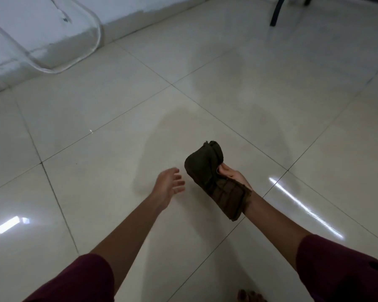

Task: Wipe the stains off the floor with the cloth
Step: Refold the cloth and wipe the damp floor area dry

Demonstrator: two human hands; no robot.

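A folded dark brown cloth (214, 182) is held above the pale tiled floor (96, 105) by my right hand (232, 174), whose fingers are closed on its middle; part of the cloth hangs over my wrist. My left hand (169, 185) hovers just left of the cloth with fingers apart, holding nothing and not touching it. Faint dull smears, a stain (166, 136), spread over the tiles ahead of my hands, and a second hazy patch (223, 62) lies farther off.
A clear plastic chair (52, 40) stands at the far left by the white wall (122, 9). A dark chair leg (275, 12) rises at the far right. My bare foot (250, 296) shows at the bottom edge.
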